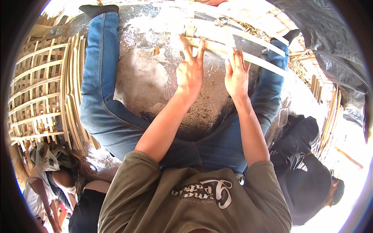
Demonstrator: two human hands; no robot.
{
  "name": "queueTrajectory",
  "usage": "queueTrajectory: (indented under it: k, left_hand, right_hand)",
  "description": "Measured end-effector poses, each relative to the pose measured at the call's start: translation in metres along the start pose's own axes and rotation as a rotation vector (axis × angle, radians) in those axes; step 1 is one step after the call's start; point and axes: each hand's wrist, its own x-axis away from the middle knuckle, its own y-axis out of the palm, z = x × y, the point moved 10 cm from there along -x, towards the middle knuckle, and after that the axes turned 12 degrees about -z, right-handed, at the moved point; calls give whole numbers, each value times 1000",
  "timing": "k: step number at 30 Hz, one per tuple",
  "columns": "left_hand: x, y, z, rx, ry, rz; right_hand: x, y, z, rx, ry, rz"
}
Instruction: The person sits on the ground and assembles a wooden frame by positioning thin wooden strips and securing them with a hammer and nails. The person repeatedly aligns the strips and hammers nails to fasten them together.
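Observation:
I sit on bare grey ground [147, 81] with my legs in blue jeans [101, 97] spread to either side. Several long pale bamboo strips [256, 58] lie crossed on the ground between my feet. My left hand [190, 72] rests flat on them, fingers spread, with its index and middle fingers to either side of an upright strip [190, 33]. Just to the right, my right hand [237, 75] also lies flat, fingers stretched over another strip. Neither hand is closed around a strip.
Woven bamboo lattice panels [39, 89] lean stacked at the left. A person in a white top [46, 182] crouches at the lower left, and a person in dark clothes [311, 182] sits at the lower right. More bamboo strips [330, 112] and a dark tarp [330, 39] lie at the right.

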Motion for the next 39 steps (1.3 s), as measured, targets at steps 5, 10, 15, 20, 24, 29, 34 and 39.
queueTrajectory:
  k: [5, 10, 15, 20, 24, 29, 34, 39]
  left_hand:
    - [0, -2, 2, -31, -6, 11]
    - [0, -4, 3, -34, 2, 39]
    - [0, -4, 2, -1, 10, 59]
    - [0, -7, 3, 27, 20, 51]
    - [0, -5, 2, 17, 15, 68]
    - [0, -2, 3, 3, 15, 56]
    - [0, -4, 3, -4, 10, 55]
    - [1, -2, 2, 11, 12, 55]
  right_hand:
    - [-1, 10, 6, -27, 13, -16]
    - [-3, 10, 9, -59, -24, 27]
    - [-6, 7, 3, -130, -78, 66]
    - [-9, 4, 0, -110, -154, 99]
    - [-9, 3, 1, -149, -132, 82]
    - [-7, 7, 5, -143, -99, 66]
    - [-6, 11, 5, -37, -134, 56]
    - [-7, 8, 2, 38, -135, 61]
